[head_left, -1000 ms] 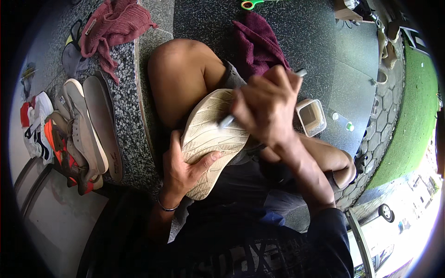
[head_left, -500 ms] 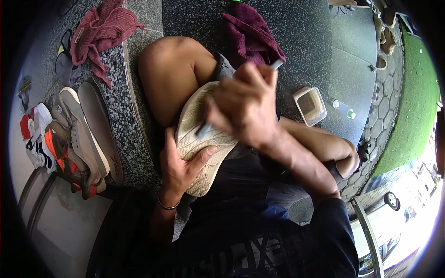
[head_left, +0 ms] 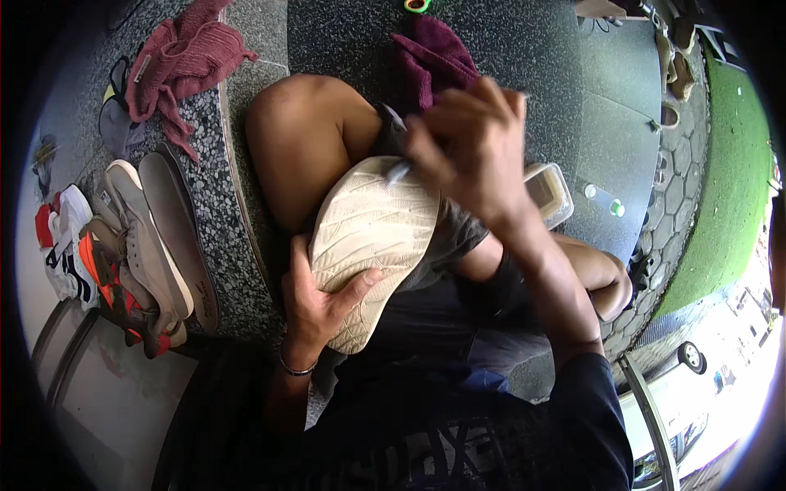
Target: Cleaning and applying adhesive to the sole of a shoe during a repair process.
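Observation:
A cream shoe sole with a patterned tread faces up over my lap, its toe end pointing away. My left hand grips its near left side, thumb across the tread and fingers underneath. Over the sole's upper right edge, my right hand is closed round a slim grey brush-like tool. The tool's tip is at the toe part of the tread; motion blur hides its exact kind and whether it touches. The shoe's upper is out of sight beneath the sole.
Beyond my hands lies a purple towel; a reddish cloth is at the far left. Right are a plastic tub, partly behind my forearm, and a small clear bottle. Left stand a grey shoe and an insole.
My right hand has moved up and right, carrying the tool from the middle of the sole toward its toe end. The sole has tilted slightly, while my left hand keeps its grip.

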Available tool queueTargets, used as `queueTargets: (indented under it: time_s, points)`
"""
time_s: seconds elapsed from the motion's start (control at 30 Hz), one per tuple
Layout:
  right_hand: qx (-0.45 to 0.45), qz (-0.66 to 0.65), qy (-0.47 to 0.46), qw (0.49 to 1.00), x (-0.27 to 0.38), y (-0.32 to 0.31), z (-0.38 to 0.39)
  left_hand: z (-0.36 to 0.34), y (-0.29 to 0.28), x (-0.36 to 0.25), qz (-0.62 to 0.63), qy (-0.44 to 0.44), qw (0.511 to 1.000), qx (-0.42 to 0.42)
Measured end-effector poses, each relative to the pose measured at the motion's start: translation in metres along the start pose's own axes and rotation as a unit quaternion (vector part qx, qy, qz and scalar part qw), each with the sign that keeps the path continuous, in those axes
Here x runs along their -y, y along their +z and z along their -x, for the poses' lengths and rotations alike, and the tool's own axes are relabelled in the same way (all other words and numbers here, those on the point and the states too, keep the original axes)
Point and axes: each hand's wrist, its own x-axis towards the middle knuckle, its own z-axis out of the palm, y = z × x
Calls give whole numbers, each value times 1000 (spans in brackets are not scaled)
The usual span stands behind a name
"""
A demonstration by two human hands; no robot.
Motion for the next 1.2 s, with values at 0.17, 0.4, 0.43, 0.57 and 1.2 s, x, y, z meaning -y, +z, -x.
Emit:
queueTargets:
  time_s: [0.17,0.4,0.43,0.57,1.2]
  points:
    - [75,15,331,940,-115,20,-22,-1,0,-3,3,-19,1000,18]
    - [3,89,99,991,-66,48,2,-4,-1,-1,-11,13,1000,20]
    - [28,103,84,991,-64,57,8,-3,0,-1,9,-1,1000,15]
    - [89,39,157,983,-70,64,16,-2,2,1,34,-4,999,1]
    - [132,-218,171,952,-12,-27,74,-1,-1,-1,10,-9,1000,13]
